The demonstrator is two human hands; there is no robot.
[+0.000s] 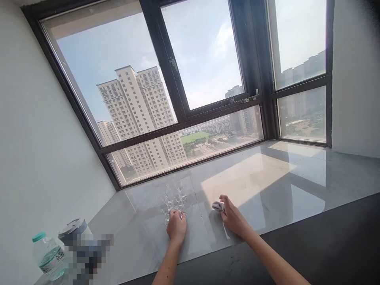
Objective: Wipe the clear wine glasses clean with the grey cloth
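Clear stemmed glasses [173,198], almost invisible against the grey marble sill [267,186], stand clustered left of centre, the left hand [176,227] curling its fingers round one foot, while the right hand [233,217], just to the right, clutches a crumpled pale cloth [217,205].

Both arms reach forward, left hand [176,227] fisted, right hand [233,215] curled (knuckles up, fingers closed).

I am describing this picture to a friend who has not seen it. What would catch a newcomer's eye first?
The large dark-framed window fills the upper half, with pale tower blocks outside at left. Below it, on the grey stone sill, the left hand touches a cluster of clear glasses, and the right hand grips a small cloth beside them.
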